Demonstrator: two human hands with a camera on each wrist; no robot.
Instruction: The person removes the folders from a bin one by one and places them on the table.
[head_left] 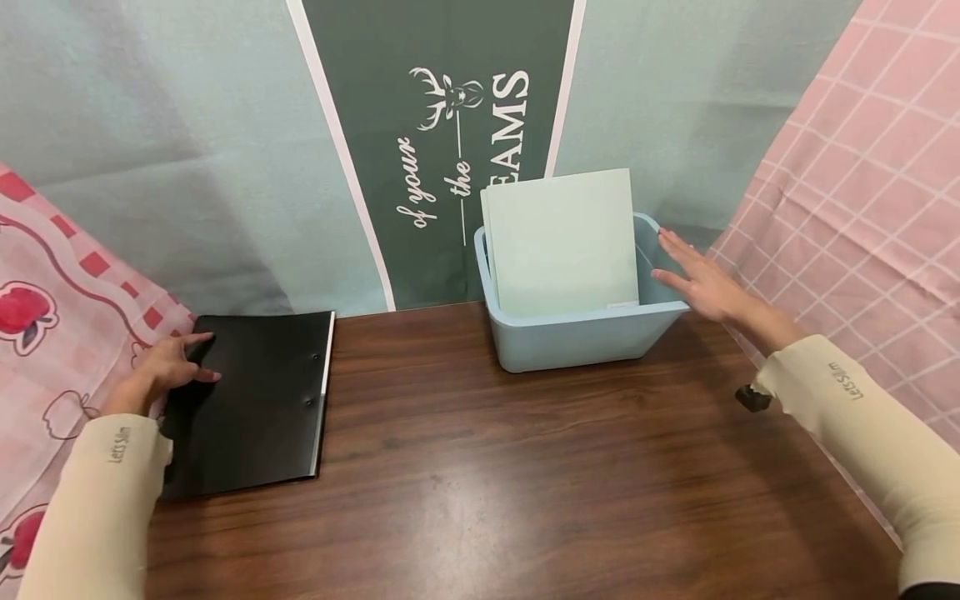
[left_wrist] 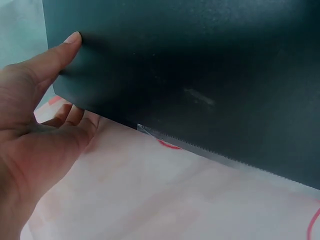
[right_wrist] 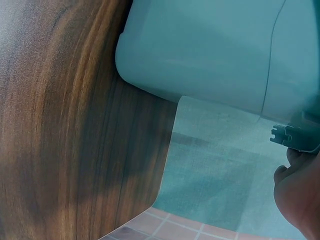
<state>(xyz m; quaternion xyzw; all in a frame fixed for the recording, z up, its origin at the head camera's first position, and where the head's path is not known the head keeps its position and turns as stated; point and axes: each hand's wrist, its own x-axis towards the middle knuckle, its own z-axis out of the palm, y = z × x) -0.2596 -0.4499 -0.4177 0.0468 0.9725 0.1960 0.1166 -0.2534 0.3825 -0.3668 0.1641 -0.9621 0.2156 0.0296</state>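
At the left of the head view a black folder lies on the table. My left hand is at its far left corner, with thumb and forefinger over the cover. The left wrist view shows other fingers of this left hand curled at the folder's edge. A light blue plastic tub stands upright near the back, holding pale green folders that lean inside. My right hand grips the tub's right rim, thumb and forefinger over it. In the right wrist view, curled fingers show below the rim.
The brown wooden table stretches between the folder and the tub. A grey-green printed cloth hangs at the back, an apple-patterned pink cloth at the left, and a pink checked cloth at the right.
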